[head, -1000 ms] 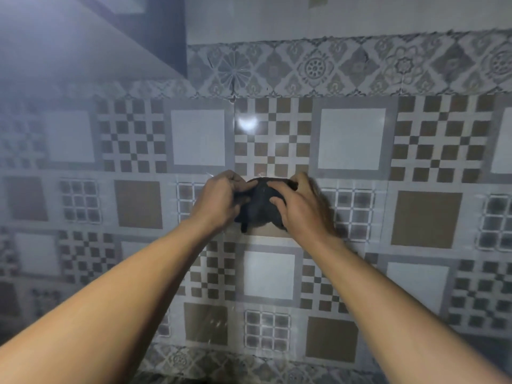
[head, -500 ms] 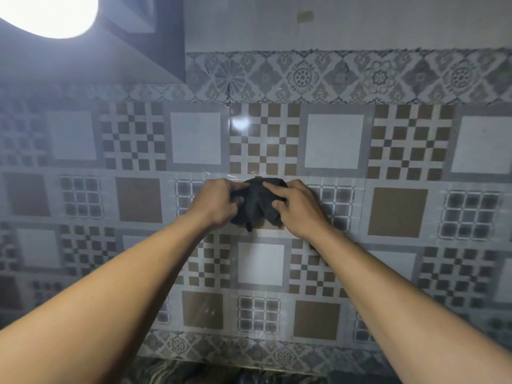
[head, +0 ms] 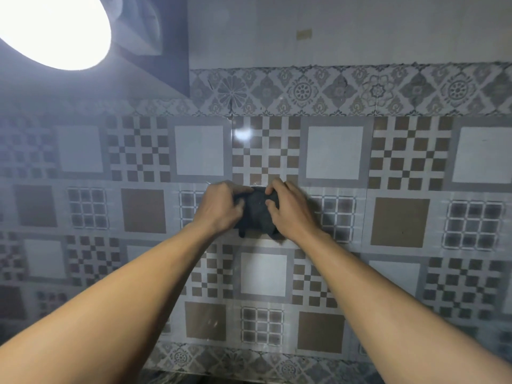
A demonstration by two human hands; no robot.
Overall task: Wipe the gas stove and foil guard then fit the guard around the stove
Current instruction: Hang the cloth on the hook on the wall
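Left hand (head: 221,207): forearm enters from the near left and reaches forward and up; the fingers curl closed over the left side of the dark cloth (head: 256,213).
Right hand (head: 291,210): forearm enters from the near right and mirrors the left; the fingers are clamped over the right side and top of the same cloth.
Cloth position: bunched between the two hands at centre frame, held up in front of the patterned tile wall (head: 388,176); contact with the wall cannot be told.
Task items: the gas stove and the foil guard lie outside this view.
Count: two hands, two bare forearms, one cloth, one lamp (head: 52,26).
Lamp: bright round source at the far upper left; its glare hazes the left part of the frame.
Wall edges: an ornamental tile border (head: 346,91) runs above the checked tiles, with plain wall (head: 360,29) above it; a second ornamental band runs along the bottom.
Corner: a dark vertical edge (head: 177,65) stands to the right of the lamp.
Open room: bare tile surface extends left, right, above and below the hands.
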